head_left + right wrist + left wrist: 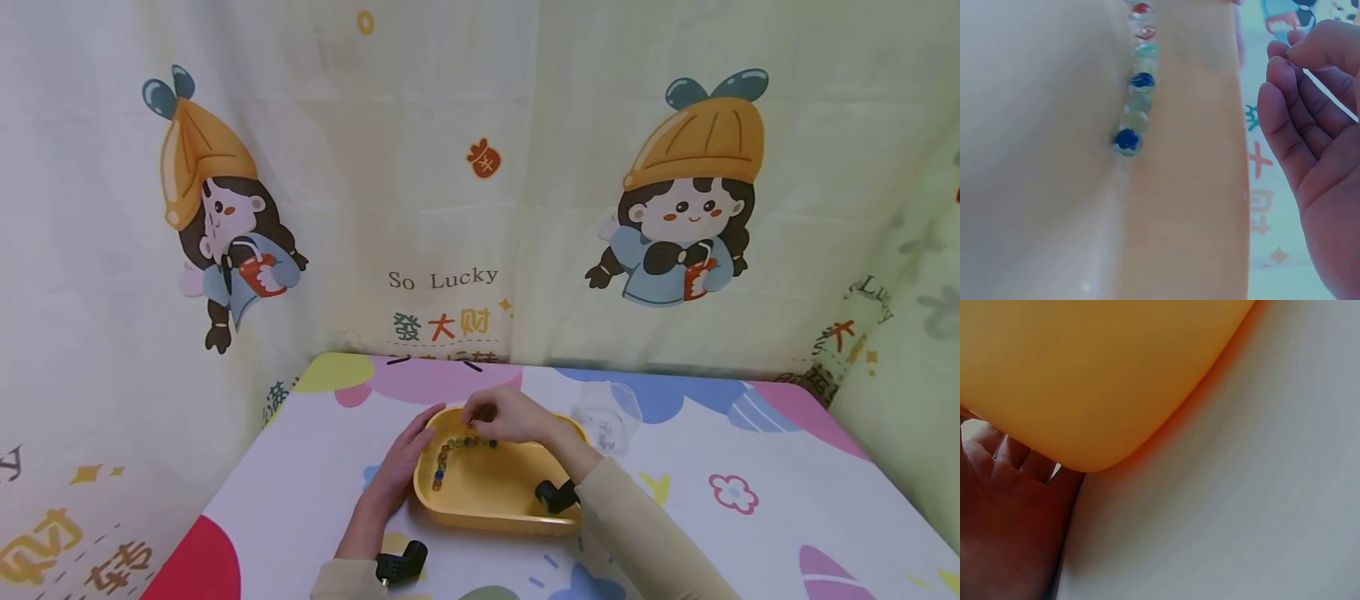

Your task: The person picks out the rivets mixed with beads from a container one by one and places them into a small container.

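Note:
A yellow tray (498,483) with rounded corners stands before me. Inside, a curved row of small glass marbles (442,457) follows its left and far walls. In the right wrist view the row ends with a blue-patterned marble (1127,142). My left hand (401,454) rests along the tray's left side, fingers extended by the rim; in the left wrist view the tray's wall (1097,381) partly covers its fingers. Over the far wall, my right hand (506,415) has thumb and fingertips together, pinching what looks like a small orange-brown marble, mostly hidden by the fingers.
A clear plastic bag (611,421) with small glassy pieces in it lies just beyond the tray's right end. The patterned tablecloth (750,450) runs to a printed curtain (525,208) behind the table. Both wrists carry small black cameras (402,562).

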`<state>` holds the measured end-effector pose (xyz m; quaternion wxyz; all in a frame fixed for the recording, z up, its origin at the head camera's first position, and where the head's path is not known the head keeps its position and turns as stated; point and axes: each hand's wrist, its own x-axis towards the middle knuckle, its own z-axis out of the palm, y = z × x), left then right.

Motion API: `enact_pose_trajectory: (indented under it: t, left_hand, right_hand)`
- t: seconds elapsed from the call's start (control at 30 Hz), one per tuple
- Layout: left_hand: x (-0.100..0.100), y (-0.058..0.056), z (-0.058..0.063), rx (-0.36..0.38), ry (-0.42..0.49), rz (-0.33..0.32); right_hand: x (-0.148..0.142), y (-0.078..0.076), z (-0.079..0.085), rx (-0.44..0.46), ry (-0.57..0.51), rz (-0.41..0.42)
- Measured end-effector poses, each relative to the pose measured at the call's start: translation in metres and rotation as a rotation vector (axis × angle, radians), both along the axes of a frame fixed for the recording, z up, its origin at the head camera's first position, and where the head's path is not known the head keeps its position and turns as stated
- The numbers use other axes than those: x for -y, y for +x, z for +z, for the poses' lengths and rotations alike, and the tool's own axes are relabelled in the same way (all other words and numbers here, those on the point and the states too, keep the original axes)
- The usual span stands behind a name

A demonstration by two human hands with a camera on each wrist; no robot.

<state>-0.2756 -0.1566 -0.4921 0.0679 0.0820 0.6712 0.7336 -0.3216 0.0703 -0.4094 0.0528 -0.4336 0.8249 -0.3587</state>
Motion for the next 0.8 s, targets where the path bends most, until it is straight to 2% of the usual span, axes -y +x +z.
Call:
enact_pose_trajectory:
  t: [0.3,0.47,0.8]
  left_hand:
    - [0.000,0.003,0.002,-0.019,-0.015,0.002]
    - [0.000,0.003,0.001,-0.029,-0.022,0.003]
    - [0.000,0.004,0.001,-0.029,-0.016,0.004]
  right_hand:
    - [-0.016,-0.002,0.016,-0.019,-0.060,-0.004]
    - [-0.027,0.002,0.025,-0.007,-0.048,-0.024]
    - [-0.050,0.011,0.026,-0.013,-0.027,-0.076]
